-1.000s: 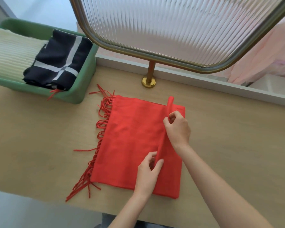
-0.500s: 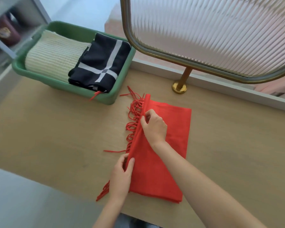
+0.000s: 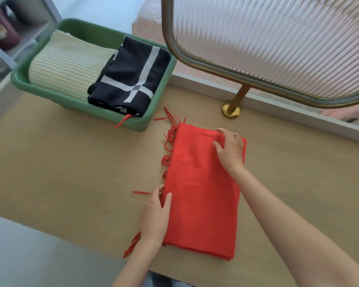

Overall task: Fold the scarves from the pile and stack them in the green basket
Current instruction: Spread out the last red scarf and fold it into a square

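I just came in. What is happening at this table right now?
A person is folding a red fringed scarf on the wooden table. The left hand pinches its fringed edge at the near end, and the right hand presses on the far corner. The scarf lies folded into a long rectangle, not yet in the green basket, which holds a cream knitted scarf and a black scarf with white stripes.

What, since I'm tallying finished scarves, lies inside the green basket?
A folded cream ribbed scarf and a black white-striped scarf; a red tassel pokes from under it. Anything beneath is covered.
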A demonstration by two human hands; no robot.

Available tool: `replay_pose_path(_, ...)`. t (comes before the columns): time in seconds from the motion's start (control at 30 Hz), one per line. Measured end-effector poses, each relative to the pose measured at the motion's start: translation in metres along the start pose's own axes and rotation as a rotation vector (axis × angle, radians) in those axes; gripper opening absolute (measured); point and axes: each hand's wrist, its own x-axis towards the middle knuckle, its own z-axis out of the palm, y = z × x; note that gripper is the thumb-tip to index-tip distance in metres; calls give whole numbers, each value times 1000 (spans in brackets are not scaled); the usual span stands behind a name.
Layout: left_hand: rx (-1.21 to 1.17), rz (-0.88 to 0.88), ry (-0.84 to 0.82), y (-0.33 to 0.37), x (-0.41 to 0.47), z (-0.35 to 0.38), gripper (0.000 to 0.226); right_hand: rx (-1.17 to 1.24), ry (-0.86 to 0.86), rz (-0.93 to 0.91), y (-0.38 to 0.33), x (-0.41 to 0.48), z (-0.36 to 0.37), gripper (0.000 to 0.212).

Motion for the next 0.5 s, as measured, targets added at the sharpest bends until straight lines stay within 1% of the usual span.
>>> replay_pose_path(0.1, -27, -1, 11, 3, 7, 3, 30, -22, -108, 37, 21, 15, -8, 42)
replay_pose_path(0.17, -18, 6, 22, 4, 9, 6, 28, -25, -132, 17, 28, 21, -11, 35)
replay_pose_path(0.27, 21, 12, 53, 1, 8, 10, 25, -10, -88, -4, 31, 27, -17, 16)
replay_pose_path(0.33, 53, 17, 87, 1, 7, 12, 24, -4, -78, -26, 31, 28, -21, 8)
replay_pose_path(0.43, 141, 48, 130, 4, 5, 14, 24, 50, -5, -30, 34, 25, -27, 3)
replay_pose_path(0.5, 184, 53, 140, 7, 4, 15, 26, 92, 21, 7, 39, 23, -31, 1)
